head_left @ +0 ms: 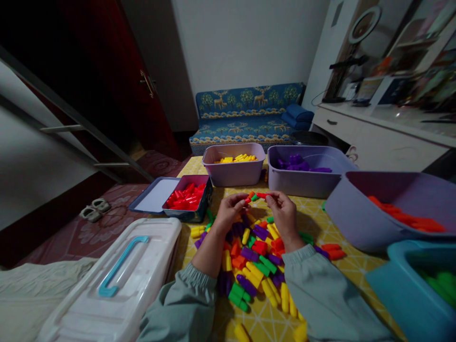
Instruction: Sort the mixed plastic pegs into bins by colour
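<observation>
- Item held: peg chain [257, 195], a short run of orange, green and red plastic pegs joined end to end, raised above the table [356, 271], at 12 o'clock of the mixed peg pile [254, 263].
- left hand [230, 210]: thumb and fingertips pinched together on the orange-green end of the chain.
- right hand [283, 213]: thumb and forefinger clamped on the red end, the other fingers curled in.
- Step in hand, as judged: the chain is gripped at both ends by 2 opposed hands, with the pile below mixed in colour.
- Next move, as judged: parting the pegs would call for a firm pinch and a straight opposed pull. A carry to any bin would call for a lift over its wall.
- Containers, read from the hands:
  - dark tin [185, 214] of red pegs at 10 o'clock
  - lilac bin [233, 176] of yellow pegs at 12 o'clock
  - second lilac bin [299, 186] of purple pegs at 1 o'clock
  - tilted bin [356, 223] of orange pegs at 3 o'clock
  - teal bin [399, 294] of green pegs at 4 o'clock
- Edges: the white lidded box [117, 280] stands at 8 o'clock, just beside the left forearm. The tilted bin's rim leans in near the right wrist.
- Open room: bare cloth lies between the hands and the 12 o'clock bins. A narrower strip at 4 o'clock holds 2 stray orange pegs [333, 251].
</observation>
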The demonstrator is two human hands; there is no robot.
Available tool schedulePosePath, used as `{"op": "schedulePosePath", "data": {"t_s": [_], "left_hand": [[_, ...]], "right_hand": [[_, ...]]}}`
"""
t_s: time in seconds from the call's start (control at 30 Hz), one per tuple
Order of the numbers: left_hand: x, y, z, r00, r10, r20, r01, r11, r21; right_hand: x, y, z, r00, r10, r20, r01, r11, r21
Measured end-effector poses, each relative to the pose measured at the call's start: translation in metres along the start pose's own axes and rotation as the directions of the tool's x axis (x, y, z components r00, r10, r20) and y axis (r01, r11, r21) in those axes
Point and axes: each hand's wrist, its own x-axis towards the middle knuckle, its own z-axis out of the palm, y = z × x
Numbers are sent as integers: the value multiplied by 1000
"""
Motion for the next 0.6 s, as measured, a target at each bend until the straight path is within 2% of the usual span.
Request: {"op": "schedulePosePath", "data": {"t_s": [0.13, 0.37, 0.6], "left_hand": [[0, 0, -1, 999, -4, 38, 1, 997, 84], [0, -4, -1, 998, 33, 58, -44, 979, 199], [-2, -4, -2, 999, -39, 30, 35, 992, 125]], "right_hand": [[0, 5, 1, 988, -56, 141, 67, 995, -74], [-2, 1, 4, 981, -87, 176, 105, 990, -98], [-3, -2, 5, 978, -60, 197, 74, 995, -67]]}}
